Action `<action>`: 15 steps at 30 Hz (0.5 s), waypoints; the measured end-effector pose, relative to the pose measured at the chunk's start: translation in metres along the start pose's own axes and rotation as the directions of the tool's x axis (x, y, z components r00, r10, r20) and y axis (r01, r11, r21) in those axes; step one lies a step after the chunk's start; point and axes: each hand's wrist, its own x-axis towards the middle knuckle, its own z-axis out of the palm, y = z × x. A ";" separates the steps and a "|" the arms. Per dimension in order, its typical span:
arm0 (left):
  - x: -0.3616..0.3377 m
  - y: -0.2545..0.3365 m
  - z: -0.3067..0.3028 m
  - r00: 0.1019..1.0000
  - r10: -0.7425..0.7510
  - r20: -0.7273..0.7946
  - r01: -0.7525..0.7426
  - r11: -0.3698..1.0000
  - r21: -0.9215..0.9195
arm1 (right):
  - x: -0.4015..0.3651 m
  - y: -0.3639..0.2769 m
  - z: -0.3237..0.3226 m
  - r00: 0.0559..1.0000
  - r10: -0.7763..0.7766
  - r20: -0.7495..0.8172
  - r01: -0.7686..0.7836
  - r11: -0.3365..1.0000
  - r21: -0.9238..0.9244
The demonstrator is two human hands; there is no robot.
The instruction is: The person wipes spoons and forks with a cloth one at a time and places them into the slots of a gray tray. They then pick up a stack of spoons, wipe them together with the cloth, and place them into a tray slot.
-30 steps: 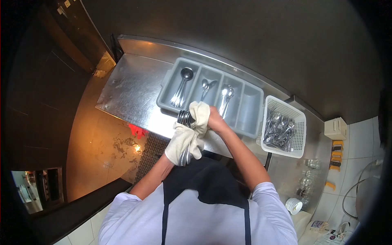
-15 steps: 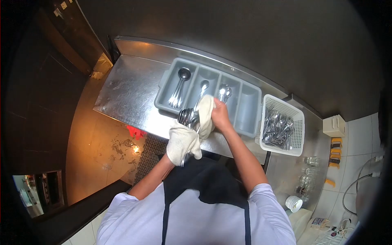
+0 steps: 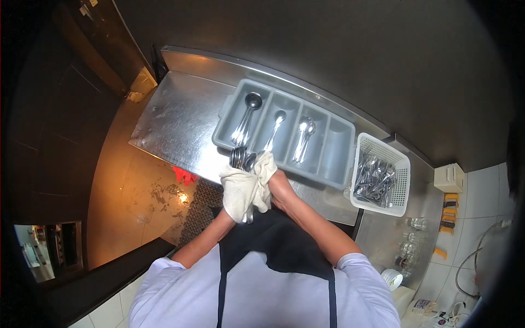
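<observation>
My left hand, mostly covered by a cream cloth, is closed around a bunch of spoons. Their dark bowls point away from me, and handle ends stick out below the cloth. My right hand grips the other part of the cloth beside one spoon at the bunch; its fingertips are hidden. Just beyond is a grey cutlery tray with long compartments. Ladle-like round spoons lie in the leftmost, a spoon or two in the second, several spoons in the third.
A white perforated basket heaped with cutlery stands right of the tray. Glasses and white bowls sit farther right. The steel counter has a raised back edge. Red cloth shows below its front edge.
My right hand has come down and toward me with its part of the cloth, from over the tray's front edge to beside my left hand. The spoon bunch stays in my left hand.
</observation>
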 end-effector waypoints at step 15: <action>0.006 0.009 -0.004 0.975 0.130 -0.178 -0.133 0.991 -0.006 | 0.006 -0.004 0.008 0.968 -0.156 -0.196 0.147 0.987 -0.060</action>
